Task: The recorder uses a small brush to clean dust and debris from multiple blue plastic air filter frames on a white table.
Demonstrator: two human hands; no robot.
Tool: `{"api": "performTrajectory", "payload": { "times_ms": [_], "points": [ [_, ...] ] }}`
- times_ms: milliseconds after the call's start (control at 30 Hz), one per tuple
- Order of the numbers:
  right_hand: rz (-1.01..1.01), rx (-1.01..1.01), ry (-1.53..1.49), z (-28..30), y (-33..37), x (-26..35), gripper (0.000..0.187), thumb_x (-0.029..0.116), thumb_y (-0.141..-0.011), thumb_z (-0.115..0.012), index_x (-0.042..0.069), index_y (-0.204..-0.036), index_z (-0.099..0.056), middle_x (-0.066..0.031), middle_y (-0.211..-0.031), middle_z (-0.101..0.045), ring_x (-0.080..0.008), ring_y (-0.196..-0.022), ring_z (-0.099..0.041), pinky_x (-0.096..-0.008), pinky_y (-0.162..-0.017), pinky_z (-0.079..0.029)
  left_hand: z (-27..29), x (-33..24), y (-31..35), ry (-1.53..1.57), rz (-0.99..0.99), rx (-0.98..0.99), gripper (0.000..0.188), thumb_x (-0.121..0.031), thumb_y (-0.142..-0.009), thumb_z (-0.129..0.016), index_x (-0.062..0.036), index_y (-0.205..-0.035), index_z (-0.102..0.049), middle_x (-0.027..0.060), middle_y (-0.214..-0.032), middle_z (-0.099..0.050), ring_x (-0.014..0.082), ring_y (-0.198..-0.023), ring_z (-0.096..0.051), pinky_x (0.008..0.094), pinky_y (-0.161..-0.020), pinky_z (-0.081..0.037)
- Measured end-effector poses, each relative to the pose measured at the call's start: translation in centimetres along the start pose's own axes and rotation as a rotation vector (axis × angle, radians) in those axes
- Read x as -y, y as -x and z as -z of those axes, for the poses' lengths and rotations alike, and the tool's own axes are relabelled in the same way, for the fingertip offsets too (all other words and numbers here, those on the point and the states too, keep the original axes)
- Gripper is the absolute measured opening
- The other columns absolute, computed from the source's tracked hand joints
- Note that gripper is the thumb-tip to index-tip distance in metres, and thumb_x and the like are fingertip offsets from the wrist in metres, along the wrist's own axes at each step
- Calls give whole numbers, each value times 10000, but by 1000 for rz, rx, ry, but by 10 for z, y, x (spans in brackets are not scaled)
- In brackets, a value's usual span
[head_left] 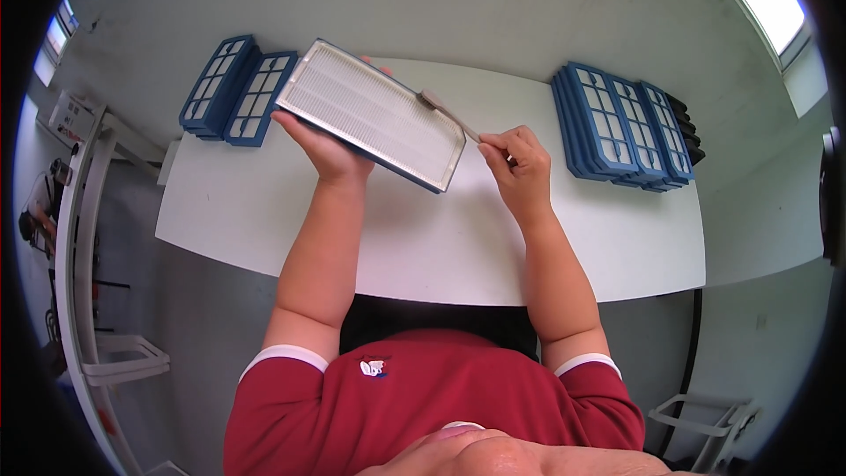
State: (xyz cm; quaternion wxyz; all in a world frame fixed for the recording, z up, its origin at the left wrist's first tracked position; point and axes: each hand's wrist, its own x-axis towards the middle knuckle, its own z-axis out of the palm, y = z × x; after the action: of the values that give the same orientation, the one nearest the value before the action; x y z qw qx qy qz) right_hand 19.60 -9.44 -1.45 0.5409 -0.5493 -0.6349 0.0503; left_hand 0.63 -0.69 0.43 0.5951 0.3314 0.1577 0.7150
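Step in hand: brushing the pleated face of a filter, as it looks from the hands — the left hand (328, 154) props the filter up, the right hand (518, 161) works a small brush along its far edge
Doing it well: I judge it best to keep the filter tilted and steady in the left hand; run the bristles along the pleats, not across them; press lightly, since the white pleated medium looks soft and easy to crush; let the dust fall away from the body
Filter: the filter (372, 113) is a long rectangle, white pleats in a dark blue frame; it is held above the far middle of the surface (441, 247), tilted, its left end higher and farther off
Left fingers: wrapped around the filter's near long edge from below, thumb on the near side; clamped on the frame, the fingertips hidden behind it
Brush: the brush (449, 115) is thin and pale; its head touches the filter's far right corner, its handle runs down to the right hand
Right fingers: curled together, pinching the brush handle; just beside the filter's right end, not touching the frame
Far left corner: two blue grid frames (236, 88) lie side by side
Right edge: a row of blue grid frames (621, 123) leaning on one another, something dark behind them — too small to tell what
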Motion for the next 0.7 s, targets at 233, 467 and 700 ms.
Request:
{"api": "performTrajectory", "payload": {
  "times_ms": [233,467,700],
  "points": [
    [68,185,-42,-3,4,11,103,27,-712,-730,42,-810,-702,-41,-672,-528,-138,-566,-525,-258,-497,-410,0,-7,-7,26,-60,-119,945,-828,-736,-65,-168,-1337,-377,175,-1195,-518,380,-1108,-523,495,-954,-428],
    [71,285,-88,1,6,12,96,43,-712,-737,53,-801,-705,-42,-672,-526,-142,-570,-524,-266,-502,-413,8,-9,-13,-27,-137,-139,932,-829,-737,-87,-171,-1337,-361,173,-1222,-502,344,-1080,-551,468,-913,-477],
    [35,147,-2,3,1,5,90,33,-724,-725,35,-807,-692,-36,-691,-541,-136,-574,-529,-255,-505,-426,-1,-13,-6,15,-59,-173,937,-809,-749,-42,-163,-1337,-383,192,-1228,-499,388,-1122,-514,495,-968,-417]
  ]
}}
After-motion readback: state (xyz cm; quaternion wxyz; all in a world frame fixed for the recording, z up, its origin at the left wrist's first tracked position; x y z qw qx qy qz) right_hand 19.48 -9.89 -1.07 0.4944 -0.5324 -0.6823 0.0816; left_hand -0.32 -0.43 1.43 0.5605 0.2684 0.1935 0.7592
